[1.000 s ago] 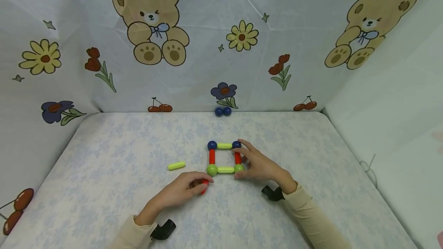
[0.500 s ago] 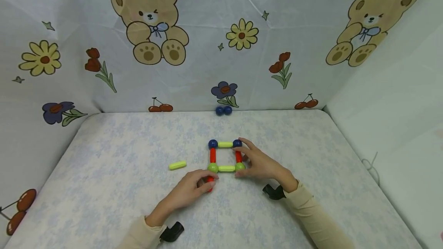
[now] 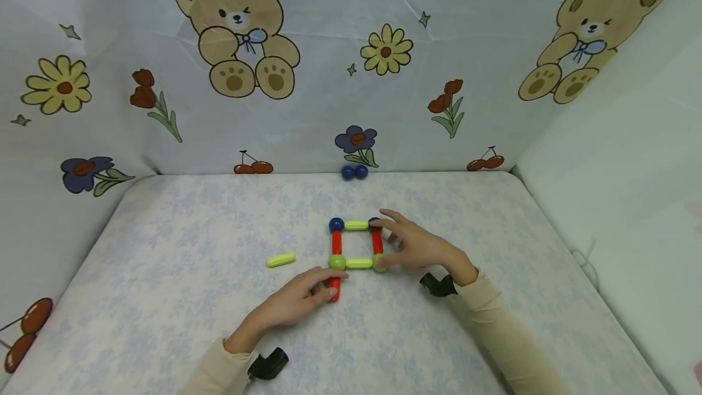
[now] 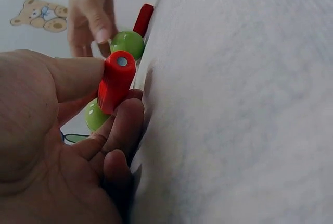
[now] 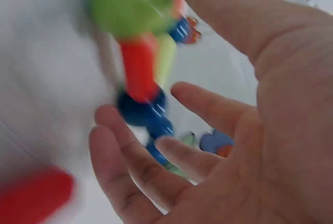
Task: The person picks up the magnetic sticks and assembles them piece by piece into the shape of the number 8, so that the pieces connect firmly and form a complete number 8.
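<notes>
A square of magnetic rods and balls lies on the table. Its far corners are blue balls [image 3: 336, 224], its near corners green balls [image 3: 337, 262]. Red rods [image 3: 337, 242] form the sides and yellow-green rods [image 3: 359, 264] the near and far edges. My left hand [image 3: 296, 298] pinches another red magnetic rod [image 4: 117, 83] between thumb and fingers, in line with the near left green ball. In the head view its far end is partly behind a finger. My right hand [image 3: 419, 245] hovers around the square's right side, fingers spread, thumb by the near right green ball.
A loose yellow-green rod [image 3: 281, 259] lies left of the square. Two blue balls [image 3: 354, 172] sit at the table's back edge against the printed cloth. Another red rod [image 4: 143, 20] lies beyond the right green ball, hidden in the head view.
My left hand has brought its red rod rightward and straightened it beneath the near left green ball. My right hand's fingers have loosened and shifted slightly away from the square's right side.
</notes>
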A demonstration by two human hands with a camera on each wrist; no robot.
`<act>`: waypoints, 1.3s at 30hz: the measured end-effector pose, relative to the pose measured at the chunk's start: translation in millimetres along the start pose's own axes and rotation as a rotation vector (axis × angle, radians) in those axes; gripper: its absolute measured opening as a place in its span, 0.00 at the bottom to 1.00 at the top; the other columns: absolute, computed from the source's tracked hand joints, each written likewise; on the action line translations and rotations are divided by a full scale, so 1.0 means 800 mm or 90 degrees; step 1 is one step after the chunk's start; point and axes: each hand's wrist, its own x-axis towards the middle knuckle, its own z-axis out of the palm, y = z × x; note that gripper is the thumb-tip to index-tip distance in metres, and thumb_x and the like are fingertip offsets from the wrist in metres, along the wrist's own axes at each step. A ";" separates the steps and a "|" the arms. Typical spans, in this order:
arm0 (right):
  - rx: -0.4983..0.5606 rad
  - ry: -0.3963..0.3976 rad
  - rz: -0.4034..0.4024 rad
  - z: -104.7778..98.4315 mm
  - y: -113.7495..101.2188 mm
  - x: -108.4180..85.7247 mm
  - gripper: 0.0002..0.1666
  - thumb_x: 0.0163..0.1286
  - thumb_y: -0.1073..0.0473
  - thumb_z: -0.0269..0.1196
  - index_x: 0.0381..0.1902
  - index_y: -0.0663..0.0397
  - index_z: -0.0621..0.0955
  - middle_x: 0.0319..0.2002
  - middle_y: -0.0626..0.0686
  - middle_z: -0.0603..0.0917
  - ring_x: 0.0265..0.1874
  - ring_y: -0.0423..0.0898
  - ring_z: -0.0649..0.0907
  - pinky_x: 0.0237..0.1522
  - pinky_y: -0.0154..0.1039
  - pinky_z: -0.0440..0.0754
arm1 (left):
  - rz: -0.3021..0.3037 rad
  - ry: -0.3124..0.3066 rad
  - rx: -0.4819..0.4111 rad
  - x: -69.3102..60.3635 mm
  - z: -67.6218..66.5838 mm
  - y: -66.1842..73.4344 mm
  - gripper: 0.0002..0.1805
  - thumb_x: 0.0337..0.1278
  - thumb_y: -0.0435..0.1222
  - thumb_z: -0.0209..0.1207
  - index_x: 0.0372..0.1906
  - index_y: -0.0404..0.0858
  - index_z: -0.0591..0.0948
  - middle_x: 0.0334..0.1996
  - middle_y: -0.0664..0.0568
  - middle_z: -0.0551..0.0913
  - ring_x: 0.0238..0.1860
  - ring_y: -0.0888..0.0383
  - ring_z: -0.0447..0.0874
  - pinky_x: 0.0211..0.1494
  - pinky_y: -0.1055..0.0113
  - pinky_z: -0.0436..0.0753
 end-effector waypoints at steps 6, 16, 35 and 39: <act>-0.027 0.017 -0.021 -0.060 0.008 0.040 0.35 0.73 0.52 0.67 0.71 0.64 0.72 0.69 0.66 0.75 0.56 0.61 0.84 0.54 0.52 0.85 | 0.012 -0.006 -0.002 0.000 0.000 -0.004 0.21 0.79 0.41 0.54 0.70 0.47 0.77 0.49 0.53 0.79 0.37 0.62 0.72 0.42 0.68 0.73; -0.103 0.098 -0.018 -0.091 0.044 0.140 0.28 0.75 0.60 0.64 0.68 0.68 0.75 0.67 0.66 0.76 0.56 0.63 0.83 0.59 0.56 0.81 | 0.019 -0.009 0.000 0.000 -0.002 -0.005 0.20 0.79 0.41 0.54 0.70 0.45 0.77 0.52 0.53 0.78 0.39 0.62 0.72 0.44 0.68 0.73; -0.139 0.100 0.016 -0.062 0.061 0.194 0.23 0.75 0.67 0.61 0.66 0.61 0.79 0.64 0.62 0.81 0.63 0.59 0.79 0.67 0.53 0.74 | 0.019 -0.006 -0.009 0.001 -0.002 -0.004 0.21 0.79 0.42 0.54 0.70 0.45 0.77 0.56 0.51 0.79 0.37 0.63 0.71 0.43 0.68 0.73; -0.118 0.097 0.033 -0.062 0.060 0.187 0.22 0.75 0.65 0.61 0.65 0.61 0.80 0.63 0.62 0.81 0.60 0.58 0.80 0.65 0.53 0.75 | 0.015 -0.009 -0.002 0.001 -0.003 -0.005 0.21 0.79 0.42 0.54 0.70 0.46 0.77 0.56 0.51 0.79 0.38 0.63 0.72 0.44 0.68 0.73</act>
